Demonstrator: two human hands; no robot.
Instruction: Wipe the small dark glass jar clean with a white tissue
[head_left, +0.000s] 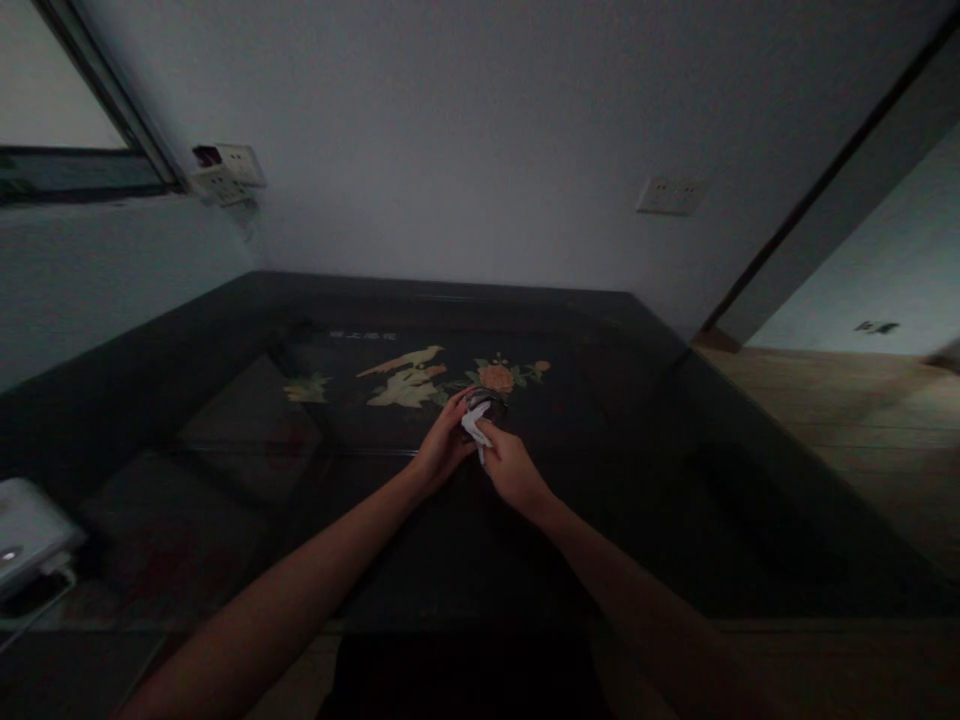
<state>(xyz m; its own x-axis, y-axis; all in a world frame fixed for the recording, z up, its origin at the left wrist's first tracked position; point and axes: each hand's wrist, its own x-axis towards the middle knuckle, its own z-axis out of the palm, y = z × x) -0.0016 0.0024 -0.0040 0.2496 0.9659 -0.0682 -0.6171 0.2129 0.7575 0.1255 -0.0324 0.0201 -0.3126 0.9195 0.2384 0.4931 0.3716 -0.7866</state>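
Both my hands meet over the middle of a dark glossy table point(675, 470) painted with a bird and flowers. My left hand point(441, 448) is curled around a small round shiny object point(486, 404), holding it from the left. My right hand point(511, 468) is closed in a pinch on a crumpled white tissue point(475, 426), which is pressed against that object. The dim light hides what the round object is.
A white device point(30, 535) with a cable sits at the table's left edge. Wall sockets point(225, 172) and a switch plate point(670, 195) are on the walls behind. A window point(60, 120) is at upper left; a doorway and wooden floor point(862, 420) open at right.
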